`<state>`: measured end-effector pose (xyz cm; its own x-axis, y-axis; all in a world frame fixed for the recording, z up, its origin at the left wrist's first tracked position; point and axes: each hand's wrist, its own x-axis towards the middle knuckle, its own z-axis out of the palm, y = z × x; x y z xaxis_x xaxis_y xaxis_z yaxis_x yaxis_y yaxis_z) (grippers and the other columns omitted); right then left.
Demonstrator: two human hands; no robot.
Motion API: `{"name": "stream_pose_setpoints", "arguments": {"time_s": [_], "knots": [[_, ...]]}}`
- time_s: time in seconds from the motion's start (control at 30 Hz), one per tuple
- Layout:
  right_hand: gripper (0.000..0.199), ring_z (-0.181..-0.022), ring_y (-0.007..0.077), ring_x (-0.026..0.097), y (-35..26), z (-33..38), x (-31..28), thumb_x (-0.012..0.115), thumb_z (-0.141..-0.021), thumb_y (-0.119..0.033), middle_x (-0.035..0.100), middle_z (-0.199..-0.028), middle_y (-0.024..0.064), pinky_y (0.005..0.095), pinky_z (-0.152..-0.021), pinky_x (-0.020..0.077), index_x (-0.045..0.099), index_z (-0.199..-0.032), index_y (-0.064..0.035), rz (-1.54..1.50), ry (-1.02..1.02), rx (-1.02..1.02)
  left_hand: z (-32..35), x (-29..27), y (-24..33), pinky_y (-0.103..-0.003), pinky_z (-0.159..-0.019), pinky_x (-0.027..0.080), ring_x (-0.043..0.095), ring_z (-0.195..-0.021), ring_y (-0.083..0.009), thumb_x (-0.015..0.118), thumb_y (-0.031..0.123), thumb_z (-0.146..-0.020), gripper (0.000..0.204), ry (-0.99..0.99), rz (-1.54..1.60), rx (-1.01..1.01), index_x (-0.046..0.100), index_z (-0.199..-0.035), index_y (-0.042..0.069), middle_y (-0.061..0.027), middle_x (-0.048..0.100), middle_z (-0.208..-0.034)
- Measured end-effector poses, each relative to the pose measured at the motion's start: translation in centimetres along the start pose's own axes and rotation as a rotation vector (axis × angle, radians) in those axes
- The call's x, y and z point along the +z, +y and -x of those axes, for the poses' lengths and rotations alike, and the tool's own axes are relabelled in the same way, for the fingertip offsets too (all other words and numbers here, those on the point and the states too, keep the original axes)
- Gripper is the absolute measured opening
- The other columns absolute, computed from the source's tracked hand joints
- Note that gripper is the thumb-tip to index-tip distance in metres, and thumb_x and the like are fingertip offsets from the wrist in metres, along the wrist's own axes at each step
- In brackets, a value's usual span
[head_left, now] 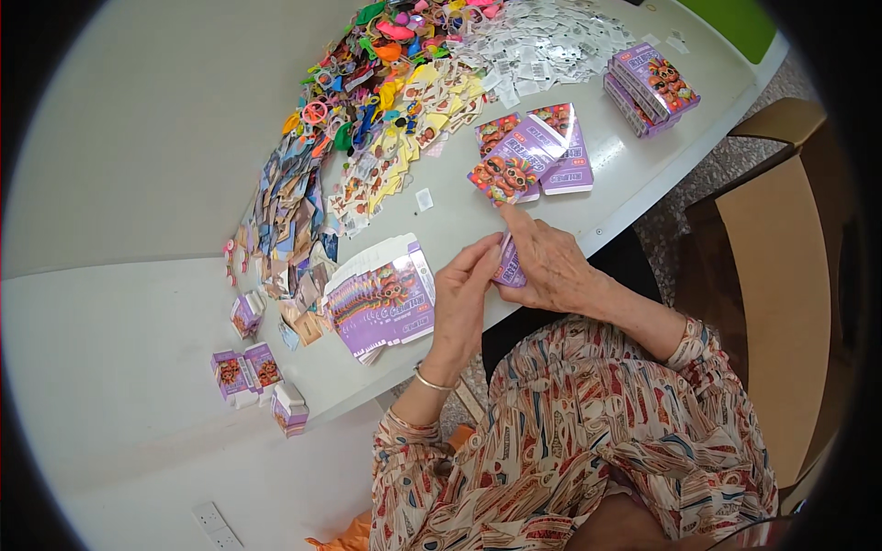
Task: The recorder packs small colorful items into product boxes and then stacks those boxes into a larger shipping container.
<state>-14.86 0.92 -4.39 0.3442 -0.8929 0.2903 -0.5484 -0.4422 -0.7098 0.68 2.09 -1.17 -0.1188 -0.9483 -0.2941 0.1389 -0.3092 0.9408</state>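
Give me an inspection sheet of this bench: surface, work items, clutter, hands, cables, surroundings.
Surface: pale table, mostly bare on the left.
Work items: small purple carton held between both hands; stack of flat purple carton blanks beside them; printed flat cartons ahead; folded cartons stacked far right.
Clutter: heap of colourful small toys, sticker cards, small white packets, finished little boxes at the near left.
Hands: left hand fingertips on the carton; right hand with its grip closed on it.
Cables: nothing seen.
Surroundings: brown cardboard box at right; white power strip on the floor.
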Motion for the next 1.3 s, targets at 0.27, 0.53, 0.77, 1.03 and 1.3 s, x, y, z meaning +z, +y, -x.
{"name": "stream_pose_setpoints", "arguments": {"time_s": [0.27, 0.53, 0.77, 1.03, 1.3], "knots": [[0.084, -0.091, 0.0407, 0.060, 0.1, -0.1, -0.3, 0.075, -0.066, -0.021, 0.054, -0.109, 0.0260, 0.0450, -0.075, 0.0510, 0.030, -0.132, 0.0063, 0.023, 0.011, -0.014, -0.7, -0.2, -0.4, -0.021, -0.073, 0.049, 0.057, -0.084, -0.0054, 0.061, 0.007, -0.093, 0.026, 0.029, -0.377, 0.180, 0.064, -0.116, -0.003, -0.0052, 0.068, -0.098], [0.092, -0.085, 0.0379, 0.061, 0.7, -0.2, -0.1, 0.075, -0.065, -0.027, 0.051, -0.112, 0.0256, 0.0423, -0.073, 0.0523, 0.028, -0.135, 0.0096, 0.048, 0.053, -0.064, -1.0, 0.3, 0.2, -0.021, -0.068, 0.048, 0.055, -0.075, -0.0051, 0.060, 0.007, -0.092, 0.023, 0.097, -0.544, 0.243, 0.066, -0.111, -0.003, -0.0024, 0.068, -0.085], [0.090, -0.079, 0.0332, 0.060, 0.3, 0.2, 0.1, 0.077, -0.063, -0.027, 0.051, -0.099, 0.0197, 0.0391, -0.067, 0.0525, 0.031, -0.131, 0.0107, 0.137, 0.012, -0.113, -0.7, -0.7, -0.1, -0.022, -0.065, 0.048, 0.057, -0.072, -0.0071, 0.058, 0.007, -0.093, 0.026, 0.102, -0.410, 0.134, 0.064, -0.115, -0.005, -0.0028, 0.067, -0.088], [0.092, -0.084, 0.0345, 0.058, 0.0, 0.4, -0.6, 0.077, -0.063, -0.030, 0.049, -0.099, 0.0200, 0.0410, -0.073, 0.0501, 0.031, -0.132, 0.0119, 0.124, -0.043, -0.065, 1.4, 0.9, 0.4, -0.023, -0.074, 0.047, 0.057, -0.081, -0.0077, 0.053, 0.005, -0.095, 0.029, 0.014, -0.606, 0.208, 0.060, -0.121, -0.005, -0.0061, 0.068, -0.096], [0.080, -0.078, 0.0352, 0.060, 0.1, 0.1, -0.7, 0.075, -0.067, -0.028, 0.048, -0.098, 0.0204, 0.0414, -0.066, 0.0519, 0.035, -0.127, 0.0073, 0.107, 0.036, -0.098, 1.3, 2.3, -1.4, -0.034, -0.084, 0.050, 0.063, -0.103, -0.0201, 0.046, 0.001, -0.095, 0.033, 0.137, -0.531, 0.462, 0.052, -0.127, -0.005, -0.0176, 0.061, -0.123]]}}
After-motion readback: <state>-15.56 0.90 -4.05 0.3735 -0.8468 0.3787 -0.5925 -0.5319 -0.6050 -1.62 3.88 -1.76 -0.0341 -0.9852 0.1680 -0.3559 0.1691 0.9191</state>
